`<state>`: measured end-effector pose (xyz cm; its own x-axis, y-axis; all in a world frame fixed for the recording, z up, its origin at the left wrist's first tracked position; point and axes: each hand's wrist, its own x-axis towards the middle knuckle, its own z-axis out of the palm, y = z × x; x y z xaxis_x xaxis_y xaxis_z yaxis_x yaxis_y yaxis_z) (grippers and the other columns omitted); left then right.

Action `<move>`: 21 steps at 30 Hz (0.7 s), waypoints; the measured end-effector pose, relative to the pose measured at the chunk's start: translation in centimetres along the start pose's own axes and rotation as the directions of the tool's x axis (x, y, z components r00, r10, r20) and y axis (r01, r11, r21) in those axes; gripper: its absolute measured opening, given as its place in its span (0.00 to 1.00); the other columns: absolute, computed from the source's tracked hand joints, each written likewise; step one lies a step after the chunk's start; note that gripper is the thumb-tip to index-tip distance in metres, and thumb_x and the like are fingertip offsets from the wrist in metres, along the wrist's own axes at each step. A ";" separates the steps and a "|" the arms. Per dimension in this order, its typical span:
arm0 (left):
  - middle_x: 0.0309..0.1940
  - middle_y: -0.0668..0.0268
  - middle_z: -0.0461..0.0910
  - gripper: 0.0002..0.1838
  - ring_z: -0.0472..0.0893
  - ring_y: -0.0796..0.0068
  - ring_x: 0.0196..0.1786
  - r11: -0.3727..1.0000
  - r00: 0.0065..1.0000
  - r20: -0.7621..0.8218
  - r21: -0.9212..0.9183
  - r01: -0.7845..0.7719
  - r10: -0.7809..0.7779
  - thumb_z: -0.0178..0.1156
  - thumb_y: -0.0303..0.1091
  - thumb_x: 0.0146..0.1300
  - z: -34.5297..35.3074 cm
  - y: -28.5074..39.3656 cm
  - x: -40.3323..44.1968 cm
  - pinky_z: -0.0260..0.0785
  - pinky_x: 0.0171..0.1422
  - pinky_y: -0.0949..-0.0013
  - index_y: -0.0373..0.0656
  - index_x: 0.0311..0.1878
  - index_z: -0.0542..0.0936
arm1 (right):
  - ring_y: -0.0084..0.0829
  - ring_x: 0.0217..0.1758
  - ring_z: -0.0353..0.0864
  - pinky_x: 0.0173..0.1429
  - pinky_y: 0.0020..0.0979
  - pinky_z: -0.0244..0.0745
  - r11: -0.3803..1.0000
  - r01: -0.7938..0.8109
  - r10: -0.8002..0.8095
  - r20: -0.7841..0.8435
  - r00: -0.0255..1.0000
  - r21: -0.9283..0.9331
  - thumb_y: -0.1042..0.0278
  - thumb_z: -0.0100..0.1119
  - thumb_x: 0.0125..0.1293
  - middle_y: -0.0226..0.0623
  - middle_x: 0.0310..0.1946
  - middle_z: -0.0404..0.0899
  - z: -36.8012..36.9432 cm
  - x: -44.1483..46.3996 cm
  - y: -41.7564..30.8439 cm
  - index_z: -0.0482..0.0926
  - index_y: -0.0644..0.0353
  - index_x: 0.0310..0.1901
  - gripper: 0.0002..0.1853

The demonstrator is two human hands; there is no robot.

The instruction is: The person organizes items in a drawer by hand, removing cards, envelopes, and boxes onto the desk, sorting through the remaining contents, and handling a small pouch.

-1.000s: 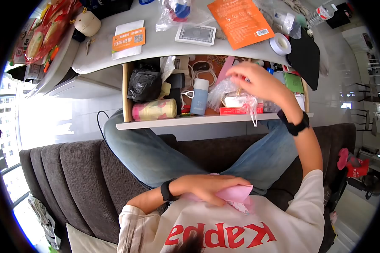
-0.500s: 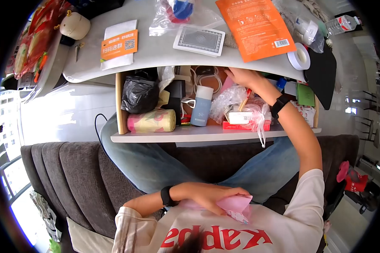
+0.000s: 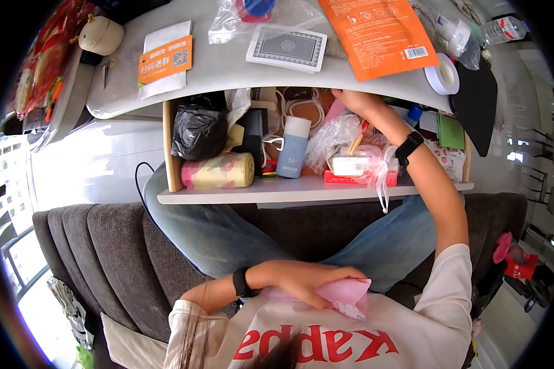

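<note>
My left hand (image 3: 305, 283) is held against the shirt front, its fingers closed over a folded pink packet (image 3: 349, 295) with a patterned edge. In the open drawer (image 3: 314, 195), my right hand (image 3: 358, 104) reaches to the back under the tabletop, its fingertips hidden by the edge. A pink flat item (image 3: 335, 112) lies right beside those fingers; whether they grip it does not show. Below the right hand are crumpled bubble wrap (image 3: 332, 140) and a tied clear bag (image 3: 372, 161) over a red box (image 3: 351, 178). A blue-and-white bottle (image 3: 293, 150) stands left of them.
The drawer also holds a black plastic bag (image 3: 198, 132), a yellow-pink roll (image 3: 218, 171), a white cable (image 3: 305, 106) and a green packet (image 3: 451, 131). On the tabletop (image 3: 221, 74) lie a card deck (image 3: 287, 48), an orange pouch (image 3: 381, 40) and a tape roll (image 3: 442, 75).
The view has shifted slightly, so the desk and drawer sit a little higher. My right hand stays at the back of the drawer, and my left hand still holds the pink packet.
</note>
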<state>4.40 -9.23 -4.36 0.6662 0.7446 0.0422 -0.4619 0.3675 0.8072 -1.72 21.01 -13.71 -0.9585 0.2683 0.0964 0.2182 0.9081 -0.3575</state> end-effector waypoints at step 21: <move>0.68 0.52 0.56 0.46 0.58 0.58 0.70 0.994 0.994 -0.114 0.109 0.007 0.006 0.61 0.37 0.49 2.6 0.4 -1.3 0.51 0.70 0.64 0.36 0.70 0.51 | 0.20 0.39 0.73 0.45 0.23 0.71 0.183 -0.587 0.045 0.590 0.806 0.789 0.73 0.53 0.65 0.31 0.38 0.74 -5.4 -2.3 -0.5 0.74 0.64 0.48 0.11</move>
<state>4.87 -11.48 -2.56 0.5926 0.8052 -0.0203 -0.3912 0.3098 0.8666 1.40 21.65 -8.68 -0.8713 0.0673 -0.4861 0.4578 -0.2452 -0.8546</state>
